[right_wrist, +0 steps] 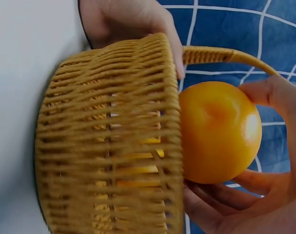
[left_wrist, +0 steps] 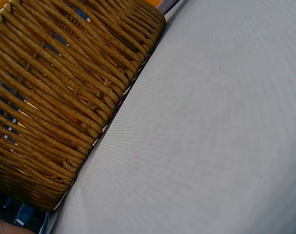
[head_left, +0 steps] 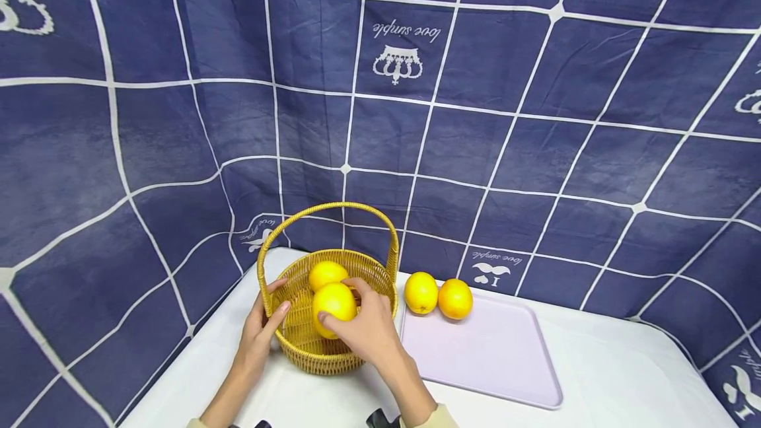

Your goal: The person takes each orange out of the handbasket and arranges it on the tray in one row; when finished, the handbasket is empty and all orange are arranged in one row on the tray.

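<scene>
My right hand holds an orange between thumb and fingers over the mouth of a woven basket. In the right wrist view, the held orange shows just past the basket's rim, with fingertips on two sides of it. A second orange lies inside the basket, partly covered by the held one. At the basket's left side, beside the foot of its tall handle, my left hand grips the rim. The left wrist view mostly shows the basket's woven wall standing on the white cloth.
Right of the basket lies a pale lilac tray. Two more oranges sit side by side at its back left corner, one orange next to another orange. A blue checked curtain hangs behind the white table.
</scene>
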`<state>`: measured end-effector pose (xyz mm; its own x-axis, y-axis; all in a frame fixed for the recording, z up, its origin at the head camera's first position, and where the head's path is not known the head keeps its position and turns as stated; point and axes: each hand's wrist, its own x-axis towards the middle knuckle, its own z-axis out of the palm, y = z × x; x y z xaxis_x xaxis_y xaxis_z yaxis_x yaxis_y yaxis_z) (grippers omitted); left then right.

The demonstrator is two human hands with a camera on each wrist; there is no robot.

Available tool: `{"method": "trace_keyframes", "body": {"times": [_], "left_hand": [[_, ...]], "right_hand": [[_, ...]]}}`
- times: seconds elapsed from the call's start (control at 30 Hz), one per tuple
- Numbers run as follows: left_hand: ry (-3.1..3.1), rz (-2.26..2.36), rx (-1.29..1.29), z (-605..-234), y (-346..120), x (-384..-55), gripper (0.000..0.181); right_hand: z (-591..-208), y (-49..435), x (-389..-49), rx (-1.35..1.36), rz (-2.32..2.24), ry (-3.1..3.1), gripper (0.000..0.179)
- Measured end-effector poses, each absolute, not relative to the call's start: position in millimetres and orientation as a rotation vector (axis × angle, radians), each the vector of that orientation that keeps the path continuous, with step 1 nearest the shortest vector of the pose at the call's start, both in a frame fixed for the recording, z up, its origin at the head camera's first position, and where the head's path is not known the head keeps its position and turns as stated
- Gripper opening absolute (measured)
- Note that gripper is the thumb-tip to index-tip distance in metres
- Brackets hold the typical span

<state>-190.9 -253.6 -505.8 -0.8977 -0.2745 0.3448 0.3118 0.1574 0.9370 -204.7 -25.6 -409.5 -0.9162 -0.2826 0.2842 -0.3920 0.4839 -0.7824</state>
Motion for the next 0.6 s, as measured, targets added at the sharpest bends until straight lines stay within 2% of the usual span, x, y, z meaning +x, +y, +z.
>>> {"method": "trace_keyframes", "body": {"times": [0.23, 0.6], "left_hand": [[-2.005, -1.778, -0.04, -505.9, -253.9, -190.7, 0.048], [-2.008, -1.801, -0.036, -505.0, -254.4, -190.6, 0.05]], "right_hand": [[-404.9, 4.8, -201.8, 0.543, 1.459, -2.555, 0.056], [-395.1, 52.3, -212.4, 0.431, 1.443, -2.519, 0.059]]}}
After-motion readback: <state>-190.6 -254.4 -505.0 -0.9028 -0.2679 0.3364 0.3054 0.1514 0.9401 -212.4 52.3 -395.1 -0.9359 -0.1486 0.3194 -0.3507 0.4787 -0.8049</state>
